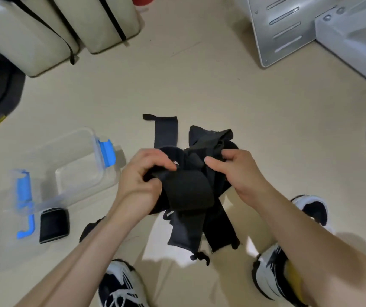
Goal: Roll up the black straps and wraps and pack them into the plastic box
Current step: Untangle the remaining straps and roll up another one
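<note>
Two hands hold a tangle of black wraps (190, 193) above a beige floor (199, 85), with a clear box (75, 151) to the left.

The left hand (142, 176) curls its fingers round a wide band at the front of the tangle. The right hand (237, 173) pinches a fold on the tangle's right side between thumb and bent fingers. Loose ends hang down between two white-and-black shoes (120, 284). One strap (166, 131) lies flat on the floor just beyond the hands. The box, with blue clips, sits open on the floor; a black roll (54, 225) lies just beside its near corner.
</note>
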`<action>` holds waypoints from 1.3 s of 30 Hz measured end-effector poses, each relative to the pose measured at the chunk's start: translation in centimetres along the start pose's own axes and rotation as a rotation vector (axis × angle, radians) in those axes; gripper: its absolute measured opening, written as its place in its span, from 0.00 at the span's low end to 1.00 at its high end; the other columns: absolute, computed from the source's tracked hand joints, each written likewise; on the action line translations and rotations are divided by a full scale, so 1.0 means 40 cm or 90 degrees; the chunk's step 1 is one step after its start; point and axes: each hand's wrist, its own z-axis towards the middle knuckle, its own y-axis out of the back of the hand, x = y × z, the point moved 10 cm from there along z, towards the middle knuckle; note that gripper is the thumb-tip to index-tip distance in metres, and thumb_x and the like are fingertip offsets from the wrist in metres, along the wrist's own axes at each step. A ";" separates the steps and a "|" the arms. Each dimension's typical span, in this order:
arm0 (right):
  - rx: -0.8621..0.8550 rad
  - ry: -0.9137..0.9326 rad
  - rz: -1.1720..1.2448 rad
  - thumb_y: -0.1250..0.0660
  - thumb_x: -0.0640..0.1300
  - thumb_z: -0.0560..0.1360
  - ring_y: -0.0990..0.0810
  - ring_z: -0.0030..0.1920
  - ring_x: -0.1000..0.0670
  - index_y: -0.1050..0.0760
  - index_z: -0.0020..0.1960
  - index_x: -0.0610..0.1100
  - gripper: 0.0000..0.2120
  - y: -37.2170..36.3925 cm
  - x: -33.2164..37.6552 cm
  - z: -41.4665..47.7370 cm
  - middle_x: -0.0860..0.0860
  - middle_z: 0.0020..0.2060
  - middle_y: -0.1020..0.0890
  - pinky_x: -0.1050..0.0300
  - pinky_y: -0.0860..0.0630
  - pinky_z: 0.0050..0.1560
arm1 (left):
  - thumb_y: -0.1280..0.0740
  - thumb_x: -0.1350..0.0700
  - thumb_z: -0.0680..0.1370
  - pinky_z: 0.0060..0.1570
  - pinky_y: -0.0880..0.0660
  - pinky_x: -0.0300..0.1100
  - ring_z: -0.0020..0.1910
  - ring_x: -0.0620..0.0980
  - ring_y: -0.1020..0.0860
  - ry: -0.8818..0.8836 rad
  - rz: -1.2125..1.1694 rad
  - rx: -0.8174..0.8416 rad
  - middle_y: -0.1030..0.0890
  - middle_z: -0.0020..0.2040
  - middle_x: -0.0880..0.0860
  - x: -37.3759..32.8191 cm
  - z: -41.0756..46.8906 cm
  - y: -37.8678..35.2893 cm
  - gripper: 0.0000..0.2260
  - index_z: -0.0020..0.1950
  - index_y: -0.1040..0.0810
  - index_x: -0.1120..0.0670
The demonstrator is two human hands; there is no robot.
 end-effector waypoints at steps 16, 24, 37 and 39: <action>-0.185 0.087 0.025 0.31 0.37 0.77 0.16 0.41 0.48 0.17 0.40 0.46 0.09 0.101 0.066 -0.030 0.45 0.39 0.14 0.50 0.19 0.48 | 0.41 0.56 0.75 0.46 0.26 0.49 0.45 0.57 0.23 -0.078 0.388 0.146 0.22 0.42 0.50 -0.007 0.045 -0.056 0.11 0.49 0.19 0.54; -0.260 0.072 0.012 0.34 0.42 0.79 0.22 0.44 0.51 0.25 0.40 0.47 0.09 0.225 0.065 0.001 0.52 0.39 0.22 0.53 0.24 0.48 | 0.43 0.60 0.83 0.40 0.29 0.34 0.38 0.39 0.28 0.047 0.008 -0.243 0.26 0.40 0.45 -0.055 0.116 0.215 0.10 0.45 0.30 0.47; 0.124 0.334 -0.768 0.41 0.40 0.79 0.31 0.63 0.43 0.37 0.75 0.44 0.25 -0.230 0.085 -0.049 0.45 0.62 0.23 0.49 0.28 0.57 | 0.29 0.51 0.77 0.61 0.29 0.30 0.59 0.34 0.25 0.208 -0.089 0.108 0.24 0.61 0.42 0.093 0.068 -0.101 0.29 0.75 0.37 0.46; 0.181 0.314 -0.857 0.41 0.41 0.79 0.39 0.70 0.44 0.40 0.76 0.43 0.26 -0.255 0.019 -0.054 0.46 0.64 0.25 0.46 0.34 0.62 | 0.30 0.47 0.74 0.60 0.26 0.36 0.56 0.39 0.22 0.265 0.001 0.075 0.21 0.55 0.43 0.190 0.041 -0.106 0.24 0.69 0.31 0.42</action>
